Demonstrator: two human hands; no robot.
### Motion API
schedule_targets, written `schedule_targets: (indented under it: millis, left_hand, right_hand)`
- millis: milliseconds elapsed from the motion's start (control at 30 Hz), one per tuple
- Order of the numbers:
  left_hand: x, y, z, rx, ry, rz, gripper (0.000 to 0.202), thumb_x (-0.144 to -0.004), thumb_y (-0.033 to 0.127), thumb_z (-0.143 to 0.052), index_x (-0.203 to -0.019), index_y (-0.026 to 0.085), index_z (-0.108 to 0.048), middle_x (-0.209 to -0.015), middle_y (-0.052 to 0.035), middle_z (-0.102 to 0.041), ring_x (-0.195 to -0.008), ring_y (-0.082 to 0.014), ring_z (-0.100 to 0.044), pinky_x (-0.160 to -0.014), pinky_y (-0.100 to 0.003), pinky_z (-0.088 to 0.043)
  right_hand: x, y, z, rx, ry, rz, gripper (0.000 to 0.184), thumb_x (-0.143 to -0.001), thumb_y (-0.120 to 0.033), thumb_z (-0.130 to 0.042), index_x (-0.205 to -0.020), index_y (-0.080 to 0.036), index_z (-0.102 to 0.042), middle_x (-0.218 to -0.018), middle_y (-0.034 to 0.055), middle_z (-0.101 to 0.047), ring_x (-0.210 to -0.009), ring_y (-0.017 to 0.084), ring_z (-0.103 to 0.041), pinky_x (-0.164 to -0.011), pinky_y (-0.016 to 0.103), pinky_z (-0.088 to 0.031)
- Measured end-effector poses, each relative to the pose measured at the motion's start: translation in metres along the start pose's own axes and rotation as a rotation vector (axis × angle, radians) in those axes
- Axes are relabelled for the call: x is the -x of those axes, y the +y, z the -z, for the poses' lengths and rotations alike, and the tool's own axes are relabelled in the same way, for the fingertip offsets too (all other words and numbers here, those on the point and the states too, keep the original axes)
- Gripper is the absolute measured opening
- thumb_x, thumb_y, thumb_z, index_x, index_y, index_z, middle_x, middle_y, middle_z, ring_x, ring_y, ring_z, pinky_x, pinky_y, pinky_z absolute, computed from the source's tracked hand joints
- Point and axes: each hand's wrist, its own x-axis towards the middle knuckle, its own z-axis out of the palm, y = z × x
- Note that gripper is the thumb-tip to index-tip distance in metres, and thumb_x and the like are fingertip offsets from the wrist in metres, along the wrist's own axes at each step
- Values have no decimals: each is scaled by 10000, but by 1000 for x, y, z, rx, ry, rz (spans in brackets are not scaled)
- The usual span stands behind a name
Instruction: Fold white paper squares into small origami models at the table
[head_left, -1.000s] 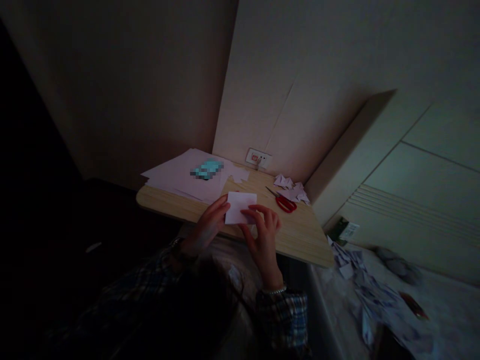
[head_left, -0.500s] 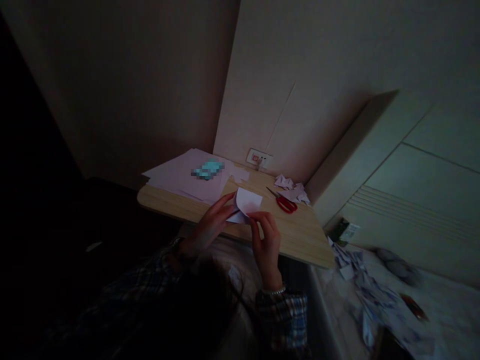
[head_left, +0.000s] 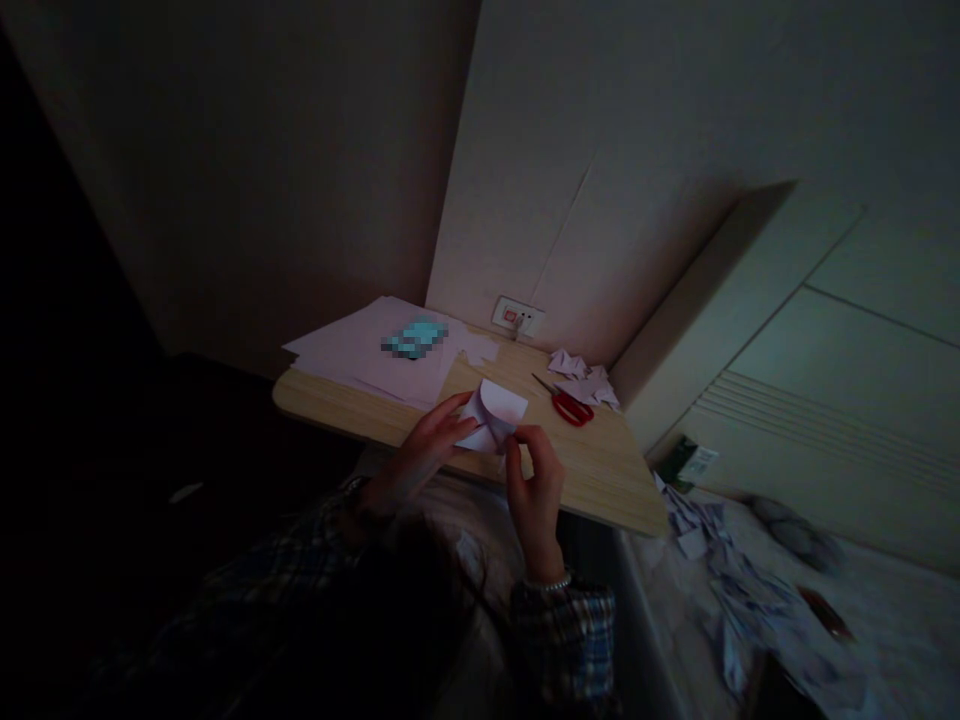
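Compared with a second ago, when our folded paper square (head_left: 501, 405) looks flat, its upper layer now curls away from the layer beneath. We have it over the near side of the bench (head_left: 600, 480); whether the two touch we cannot tell. Our left grip (head_left: 427, 440) clasps the square's left side, thumb on top, and our right grip (head_left: 536, 475) pinches its near right part with the fingertips. We judge it light, thin and springy, easily creased or torn, so we do best to take it by the edges: steady on the left, gentle on the right. Our left forearm (head_left: 315, 540) slants in from the lower left; our right forearm (head_left: 566, 630) rises more steeply, fingers bent. Red-handled scissors (head_left: 572, 408) lie beyond the right grip, rightward; paper sheets (head_left: 345, 350) spread ahead of the left grip.
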Motion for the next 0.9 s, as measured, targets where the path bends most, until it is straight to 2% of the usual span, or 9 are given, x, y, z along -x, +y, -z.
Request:
schedule_targets:
  millis: [133,333,500,667,833,900]
  left_hand:
    - [-3,-2,3,-42,-31,-11,550,-663,292,-721,-1173,150,-574,-937,-69,-712,-838,-213,-660,-730,-284,-502]
    - [-7,-9,9,-43,-35,-5,581,-667,286,-720,-1201,127,-556,-920,-70,-720,-858,-214,-660,-766,-283,-491]
    - [-6,-6,6,-15,1,-2,510,-679,300,-708,-1150,141,-591,-956,-72,-709,-891,-224,-652,-759,-284,-499]
    - [-4,-2,2,62,18,-26,438,-677,351,-706,-1058,151,-620,-1034,-85,-690,-944,-227,-639,-749,-266,-505]
    - [-3,-2,2,10,17,-32,479,-673,336,-706,-1093,128,-604,-1072,-98,-678,-959,-229,-633,-770,-280,-507]
    - [-3,-3,3,3,-3,-29,477,-683,329,-687,-1111,136,-605,-1062,-95,-685,-941,-228,-640,-761,-284,-507]
  right_hand:
    - [0,1,0,4,-11,8,119,-891,-179,-449,-862,-195,-564,-805,17,-588,-760,148,-544,-692,263,-428]
    - [0,0,-1,8,-17,18,124,-885,-165,-456,-869,-193,-575,-816,17,-589,-780,150,-546,-706,266,-429]
    - [-1,-2,0,-20,-55,45,141,-874,-127,-470,-872,-195,-594,-854,27,-590,-828,156,-548,-751,282,-439]
    - [-1,-2,-1,-24,-107,47,158,-866,-152,-512,-971,-206,-617,-958,49,-587,-940,179,-548,-843,326,-444]
    - [0,-2,-1,-20,-120,23,157,-872,-190,-519,-999,-204,-610,-984,59,-576,-956,185,-543,-855,344,-450]
    - [-1,-2,-1,-54,-88,-8,216,-878,-209,-517,-1088,-202,-569,-981,57,-585,-920,174,-554,-841,339,-458]
